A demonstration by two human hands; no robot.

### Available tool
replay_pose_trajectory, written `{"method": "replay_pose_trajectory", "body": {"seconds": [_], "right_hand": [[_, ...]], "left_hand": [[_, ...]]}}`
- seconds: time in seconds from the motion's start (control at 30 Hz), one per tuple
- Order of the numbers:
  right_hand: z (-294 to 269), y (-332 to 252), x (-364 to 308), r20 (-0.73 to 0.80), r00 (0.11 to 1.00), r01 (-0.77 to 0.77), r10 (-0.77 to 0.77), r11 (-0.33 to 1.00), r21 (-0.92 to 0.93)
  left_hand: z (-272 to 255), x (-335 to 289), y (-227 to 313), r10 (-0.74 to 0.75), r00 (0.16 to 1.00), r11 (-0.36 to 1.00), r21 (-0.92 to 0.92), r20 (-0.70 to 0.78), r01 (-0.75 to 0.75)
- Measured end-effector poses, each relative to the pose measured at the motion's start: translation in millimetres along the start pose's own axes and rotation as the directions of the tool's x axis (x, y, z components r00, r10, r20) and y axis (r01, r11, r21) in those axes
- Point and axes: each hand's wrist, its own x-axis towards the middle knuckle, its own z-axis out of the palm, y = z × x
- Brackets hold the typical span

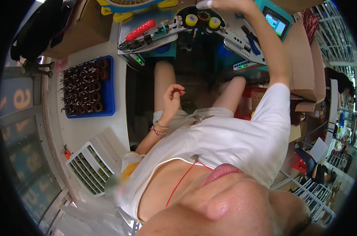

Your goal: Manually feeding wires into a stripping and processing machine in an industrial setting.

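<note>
My left hand (172,100) is raised above my lap, with bracelets at its wrist. Its fingers curl in towards the thumb; whatever they hold, if anything, is too small to make out. My right hand (229,4) reaches over the winding machine (172,29) and is partly cut off by the upper edge. A white cover (204,4) sits on a fingertip, beside a small dark reddish ring coil (204,16). The coil lies between a yellow roller (191,20) and a second yellow roller (214,23). A red-handled clamp (140,30) stands at the machine's left.
To the left, a blue tray (109,88) carries several rows of wound coils with loose wire ends. Blue-handled pliers (252,44) lie right of the rollers, below a teal control box (276,21) with a lit screen. Cardboard boxes (304,63) stand at the right.
</note>
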Motion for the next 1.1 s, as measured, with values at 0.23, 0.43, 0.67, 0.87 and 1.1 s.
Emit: {"method": "replay_pose_trajectory", "body": {"seconds": [0.23, 0.43, 0.67, 0.87, 1.1], "right_hand": [[132, -73, -112, 0.033, 0.813, -0.25, 0.582, 0.297, 0.922], [251, -36, -79, 0.206, 0.662, 0.419, 0.72, -0.584, 0.696], [274, -10, -35, 0.022, 0.754, 0.596, 0.656, -0.698, 0.398], [277, -8, -35, 0.042, 0.769, 0.582, 0.638, -0.726, 0.367], [305, 17, -30, 0.076, 0.594, 0.742, 0.801, -0.583, 0.331]], "left_hand": [[-13, -6, 3, -0.071, 0.994, 0.993, 0.091, -0.085, 0.078], [0, -12, 6, -0.088, 0.993, 0.98, 0.171, -0.076, 0.1], [22, -16, -9, -0.173, 0.968, 0.972, 0.131, -0.18, 0.198], [40, -10, -1, -0.188, 0.971, 0.96, 0.179, -0.151, 0.213], [58, -7, 13, -0.14, 0.984, 0.967, 0.196, -0.112, 0.16]]}}
